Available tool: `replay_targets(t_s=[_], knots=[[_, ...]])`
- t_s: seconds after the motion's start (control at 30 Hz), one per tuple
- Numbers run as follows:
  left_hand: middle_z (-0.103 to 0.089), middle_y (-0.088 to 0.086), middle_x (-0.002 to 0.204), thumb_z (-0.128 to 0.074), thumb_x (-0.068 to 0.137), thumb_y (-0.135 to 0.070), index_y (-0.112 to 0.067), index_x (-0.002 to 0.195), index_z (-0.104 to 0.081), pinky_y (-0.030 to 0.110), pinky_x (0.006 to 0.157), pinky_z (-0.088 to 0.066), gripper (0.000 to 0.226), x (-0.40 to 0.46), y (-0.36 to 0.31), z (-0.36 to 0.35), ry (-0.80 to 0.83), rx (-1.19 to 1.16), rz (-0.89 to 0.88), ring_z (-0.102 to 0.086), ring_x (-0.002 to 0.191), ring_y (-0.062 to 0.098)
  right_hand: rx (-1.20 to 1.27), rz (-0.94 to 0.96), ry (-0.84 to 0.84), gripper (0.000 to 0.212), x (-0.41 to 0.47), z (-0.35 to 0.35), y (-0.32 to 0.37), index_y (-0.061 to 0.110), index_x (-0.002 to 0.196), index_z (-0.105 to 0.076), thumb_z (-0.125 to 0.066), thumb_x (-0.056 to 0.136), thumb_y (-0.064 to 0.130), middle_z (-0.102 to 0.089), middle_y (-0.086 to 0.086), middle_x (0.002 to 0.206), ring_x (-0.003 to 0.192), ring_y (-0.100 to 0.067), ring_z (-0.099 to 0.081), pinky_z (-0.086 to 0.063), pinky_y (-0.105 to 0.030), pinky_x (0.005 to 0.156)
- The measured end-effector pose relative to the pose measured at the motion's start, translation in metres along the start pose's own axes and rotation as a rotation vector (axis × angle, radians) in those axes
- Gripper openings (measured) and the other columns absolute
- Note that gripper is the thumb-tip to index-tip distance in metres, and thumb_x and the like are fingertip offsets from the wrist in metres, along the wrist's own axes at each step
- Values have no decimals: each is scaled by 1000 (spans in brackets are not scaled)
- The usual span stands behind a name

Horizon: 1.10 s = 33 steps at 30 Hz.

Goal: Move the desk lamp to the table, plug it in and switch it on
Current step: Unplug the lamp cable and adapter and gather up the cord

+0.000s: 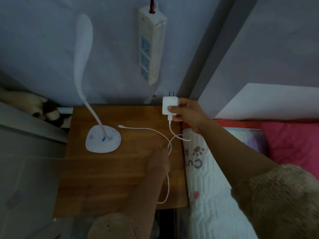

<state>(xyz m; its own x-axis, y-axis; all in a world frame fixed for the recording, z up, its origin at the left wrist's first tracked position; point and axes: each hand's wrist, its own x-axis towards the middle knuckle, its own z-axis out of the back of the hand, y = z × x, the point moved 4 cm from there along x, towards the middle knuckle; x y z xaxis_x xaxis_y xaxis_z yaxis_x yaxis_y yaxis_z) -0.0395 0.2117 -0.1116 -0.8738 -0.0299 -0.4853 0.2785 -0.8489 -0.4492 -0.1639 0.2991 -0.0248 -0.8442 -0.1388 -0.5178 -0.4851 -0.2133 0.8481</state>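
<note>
Left hand (159, 161) pinches white cable (168, 185) on tabletop (107, 178); right hand (187, 114) grips charger plug (168, 104) below power strip (151, 47). Desk lamp (103, 140) stands on tabletop.

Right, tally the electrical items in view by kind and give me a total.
Desk lamp, on the wooden table: 1
Power adapter, held in the right hand: 1
White cable, with the left hand on it: 1
Power strip, on the wall: 1
Total: 4
</note>
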Motion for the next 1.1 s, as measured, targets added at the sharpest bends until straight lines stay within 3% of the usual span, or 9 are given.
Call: replay_targets(t_s=[0.17,0.33,0.43,0.57,0.73,0.83,0.9,1.0,1.1], knots=[[-59,15,131,-48,91,-3,-10,135,-48,35,106,-38,44,-12,22,54,-84,-126,-215,-54,121,31,-92,19,64,32,-17,13,2,3,116,-60,-64,85,10,-66,-21,115,88,-23,-66,-55,-23,72],[-55,-12,79,-48,93,-4,-39,81,-50,26,69,-39,36,-32,33,124,-70,-392,-357,-54,76,10,-3,4,218,35,-41,10,13,8,127,-52,-50,95,21,-67,-11,109,89,-13,-66,-55,-17,73],[-54,-10,70,-45,93,-6,-32,74,-51,21,67,-40,33,-37,30,152,-83,-586,-336,-51,70,8,167,-37,253,40,-49,-3,14,8,134,-46,-44,98,25,-63,-17,122,107,-26,-64,-52,-32,94],[-67,-19,80,-44,95,-4,-29,87,-62,6,66,-45,32,-41,24,168,-166,-1053,-204,-59,73,-7,356,-88,268,38,-60,-21,8,8,131,-45,-41,99,30,-75,-9,97,88,-21,-72,-60,-28,73],[-74,7,106,-49,75,-10,-5,103,-69,21,88,-54,35,-38,21,173,-42,-1949,-112,-65,107,15,364,-84,138,36,-61,-23,-8,9,127,-48,-44,98,31,-76,-6,84,74,-18,-74,-60,-27,64],[-76,12,93,-39,87,-11,-7,71,-78,23,77,-55,42,-37,17,177,-135,-1952,-72,-70,95,17,283,-73,60,37,-61,-24,-11,10,127,-51,-44,97,32,-71,-6,95,71,-11,-72,-55,-21,57],[-77,9,72,-40,92,-12,-6,61,-76,23,66,-57,48,-35,13,177,-223,-1942,1,-73,75,16,268,-78,33,38,-61,-25,-15,13,124,-54,-46,96,37,-71,-8,100,80,-16,-71,-57,-28,68],[-74,4,62,-44,95,-13,-5,75,-67,33,74,-57,32,-32,8,175,-333,-1920,80,-73,64,18,215,-81,-14,36,-64,-28,-15,20,117,-57,-45,93,45,-69,-12,109,98,-27,-68,-52,-48,94],[-68,3,54,-44,97,-15,-5,77,-59,50,85,-54,26,-35,3,170,-356,-2038,120,-68,56,17,105,-46,-163,43,-68,-37,-13,19,116,-54,-38,93,52,-65,-10,114,102,-26,-63,-47,-47,98]])
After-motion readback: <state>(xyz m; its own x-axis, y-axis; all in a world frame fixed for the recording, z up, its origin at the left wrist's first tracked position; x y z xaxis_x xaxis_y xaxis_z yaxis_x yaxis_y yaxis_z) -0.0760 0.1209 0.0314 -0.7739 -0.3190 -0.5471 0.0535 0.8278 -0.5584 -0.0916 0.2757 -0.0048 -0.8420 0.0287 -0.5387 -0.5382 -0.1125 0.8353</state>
